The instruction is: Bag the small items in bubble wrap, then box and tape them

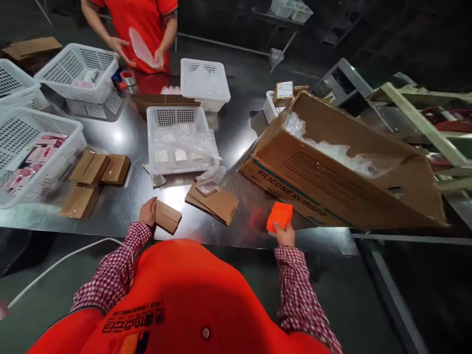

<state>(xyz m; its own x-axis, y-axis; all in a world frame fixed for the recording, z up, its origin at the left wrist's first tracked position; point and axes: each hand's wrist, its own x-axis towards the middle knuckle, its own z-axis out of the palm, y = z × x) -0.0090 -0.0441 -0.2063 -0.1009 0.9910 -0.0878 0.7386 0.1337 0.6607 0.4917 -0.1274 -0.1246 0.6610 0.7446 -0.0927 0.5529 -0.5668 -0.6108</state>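
Observation:
At the near edge of the metal table, my left hand (148,212) grips the left end of a small closed cardboard box (168,216) lying flat. My right hand (284,234), well to the right, is closed around a bright orange boxy object (280,215) just over the table; its exact kind is unclear. Between the hands lies a stack of flattened cardboard boxes (217,204) with a crumpled piece of bubble wrap (211,181) on it. Behind them stands a white plastic basket (177,169) holding bubble wrap and small white items.
A large open carton (287,184) with bubble wrap inside occupies the right. Several small cardboard boxes (88,167) sit left beside a white basket (70,152) of pink packets. Across the table, a person (138,29) in red holds a clear bag (142,49). A tape roll (128,77) is nearby.

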